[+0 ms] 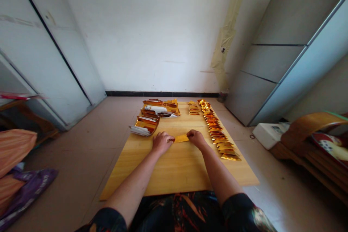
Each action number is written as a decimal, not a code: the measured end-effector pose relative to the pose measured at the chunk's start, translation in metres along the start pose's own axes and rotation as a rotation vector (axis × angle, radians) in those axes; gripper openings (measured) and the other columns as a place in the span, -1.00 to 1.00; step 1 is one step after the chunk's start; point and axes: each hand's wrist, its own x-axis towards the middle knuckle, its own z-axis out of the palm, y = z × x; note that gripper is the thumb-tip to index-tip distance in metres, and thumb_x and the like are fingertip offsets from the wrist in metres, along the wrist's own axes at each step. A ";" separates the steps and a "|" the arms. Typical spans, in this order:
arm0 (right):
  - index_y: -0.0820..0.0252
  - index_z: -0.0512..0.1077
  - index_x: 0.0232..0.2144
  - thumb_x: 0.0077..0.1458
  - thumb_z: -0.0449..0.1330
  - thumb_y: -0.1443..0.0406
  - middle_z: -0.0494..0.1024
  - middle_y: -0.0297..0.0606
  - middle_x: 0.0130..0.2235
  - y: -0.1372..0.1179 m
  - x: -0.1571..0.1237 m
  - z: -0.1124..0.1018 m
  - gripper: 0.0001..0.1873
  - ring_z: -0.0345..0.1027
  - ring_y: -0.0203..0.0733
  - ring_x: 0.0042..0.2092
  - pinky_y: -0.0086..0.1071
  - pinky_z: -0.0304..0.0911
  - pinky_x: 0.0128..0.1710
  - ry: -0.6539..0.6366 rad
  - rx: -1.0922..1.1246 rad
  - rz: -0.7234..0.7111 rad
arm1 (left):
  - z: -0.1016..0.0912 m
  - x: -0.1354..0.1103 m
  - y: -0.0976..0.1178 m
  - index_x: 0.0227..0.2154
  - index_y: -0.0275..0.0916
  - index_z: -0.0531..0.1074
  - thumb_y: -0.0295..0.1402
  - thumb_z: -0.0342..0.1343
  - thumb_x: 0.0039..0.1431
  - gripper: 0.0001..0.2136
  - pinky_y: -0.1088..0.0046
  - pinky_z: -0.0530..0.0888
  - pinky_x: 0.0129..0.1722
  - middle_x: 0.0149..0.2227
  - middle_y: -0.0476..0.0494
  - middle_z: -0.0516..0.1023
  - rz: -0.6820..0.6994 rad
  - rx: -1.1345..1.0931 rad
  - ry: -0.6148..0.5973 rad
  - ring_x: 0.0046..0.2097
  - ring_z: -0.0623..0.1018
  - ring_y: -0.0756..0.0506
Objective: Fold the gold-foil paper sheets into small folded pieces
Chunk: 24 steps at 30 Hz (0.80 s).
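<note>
A small sheet of gold foil paper (181,138) is stretched flat between my hands, just over the wooden table (174,174). My left hand (162,142) pinches its left end, where a darker reddish edge shows at the fingertips. The right end is pinched by my right hand (196,138). Closest on the left lies a curled stack of gold and white paper sheets (144,125). Along the right side runs a long row of overlapping folded gold foil pieces (217,130).
More gold sheets (172,107) lie at the table's far left, beside a white roll-like item (155,108). A short pile of folded gold pieces (193,108) sits at the far edge. A white box (268,134) and wooden furniture (312,141) stand right; bags (16,174) lie left.
</note>
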 end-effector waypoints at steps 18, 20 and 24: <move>0.17 0.40 -0.35 -0.11 0.14 0.44 0.40 -0.33 -0.24 -0.007 -0.010 0.008 -0.80 0.28 -0.33 -0.31 -0.53 0.14 -0.34 0.011 -0.161 -0.191 | 0.007 -0.007 -0.001 -0.19 -0.11 0.46 -0.40 0.10 0.04 -0.76 0.35 0.26 -0.11 -0.17 -0.08 0.49 0.101 -0.058 0.154 -0.07 0.39 -0.13; 0.16 0.38 -0.38 -0.11 0.10 0.46 0.39 -0.33 -0.24 -0.005 -0.014 0.010 -0.81 0.28 -0.33 -0.32 -0.52 0.14 -0.35 0.046 -0.151 -0.240 | 0.005 -0.009 0.001 -0.23 -0.14 0.45 -0.45 0.10 0.01 -0.78 0.36 0.26 -0.11 -0.19 -0.10 0.49 0.132 -0.069 0.178 -0.08 0.38 -0.13; 0.14 0.35 -0.33 -0.09 0.06 0.48 0.38 -0.30 -0.19 -0.004 -0.021 0.014 -0.76 0.30 -0.31 -0.28 -0.52 0.16 -0.31 0.108 -0.148 -0.324 | 0.001 -0.012 0.004 -0.38 -0.17 0.43 -0.50 0.08 0.01 -0.87 0.36 0.26 -0.15 -0.28 -0.09 0.49 0.182 -0.058 0.205 -0.14 0.39 -0.12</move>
